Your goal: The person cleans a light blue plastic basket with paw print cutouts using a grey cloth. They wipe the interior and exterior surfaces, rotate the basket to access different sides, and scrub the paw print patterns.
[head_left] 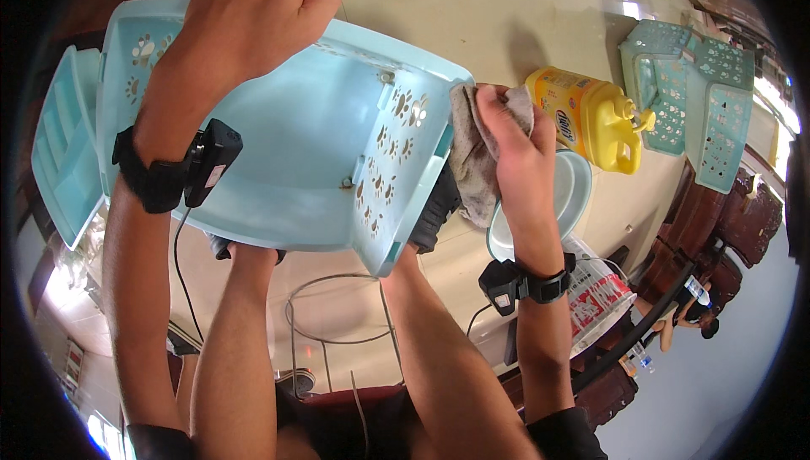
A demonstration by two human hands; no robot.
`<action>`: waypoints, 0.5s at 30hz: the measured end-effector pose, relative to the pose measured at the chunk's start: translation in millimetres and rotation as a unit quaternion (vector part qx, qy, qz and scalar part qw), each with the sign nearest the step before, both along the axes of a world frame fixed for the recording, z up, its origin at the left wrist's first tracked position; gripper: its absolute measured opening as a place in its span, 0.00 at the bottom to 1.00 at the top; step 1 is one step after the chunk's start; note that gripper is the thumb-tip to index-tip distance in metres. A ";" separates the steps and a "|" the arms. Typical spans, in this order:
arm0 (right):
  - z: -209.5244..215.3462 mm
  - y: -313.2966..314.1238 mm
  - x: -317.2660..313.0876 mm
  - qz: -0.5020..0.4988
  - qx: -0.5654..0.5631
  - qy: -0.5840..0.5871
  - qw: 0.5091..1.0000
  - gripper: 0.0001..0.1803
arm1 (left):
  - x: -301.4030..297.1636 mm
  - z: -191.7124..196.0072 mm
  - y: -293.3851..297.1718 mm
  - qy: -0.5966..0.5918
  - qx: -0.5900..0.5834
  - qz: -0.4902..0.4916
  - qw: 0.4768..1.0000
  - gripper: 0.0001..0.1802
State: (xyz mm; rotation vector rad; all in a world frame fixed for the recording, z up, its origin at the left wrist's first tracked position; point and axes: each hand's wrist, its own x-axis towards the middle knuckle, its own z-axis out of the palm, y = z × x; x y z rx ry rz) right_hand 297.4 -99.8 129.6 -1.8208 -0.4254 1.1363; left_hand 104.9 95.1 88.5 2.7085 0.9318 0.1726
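Note:
A light-blue plastic bin (287,148) with paw-print cutouts in its side walls is held up tilted above my shins. My left hand (257,26) is closed over its far rim, with the fingertips hidden from view. At the bin's right side wall, my right hand (523,144) grips a grey, stained cloth (474,156). The cloth lies against the outer edge of that wall. Dark straps with small boxes sit on both my wrists.
A yellow jug (591,114) and a light-blue basin (578,186) stand right of the cloth. Light-blue perforated panels (721,110) lie farther right, a light-blue tray (63,148) at left. A white-and-red bucket (599,295) is beside my right forearm; a metal ring frame (337,340) stands between my legs.

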 end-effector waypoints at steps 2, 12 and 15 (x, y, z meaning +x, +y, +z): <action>-0.3 1.6 -1.6 -0.038 0.022 0.042 0.998 0.14 | -1.0 -2.2 0.5 -0.012 0.012 -0.002 1.000 0.14; -10.7 8.7 -4.6 0.001 0.018 -0.168 0.986 0.17 | -3.4 -1.7 0.2 0.005 -0.002 -0.001 1.000 0.13; -11.2 11.5 -3.8 -0.019 0.023 -0.124 0.992 0.18 | -6.6 -7.7 2.5 -0.018 0.033 -0.032 0.999 0.12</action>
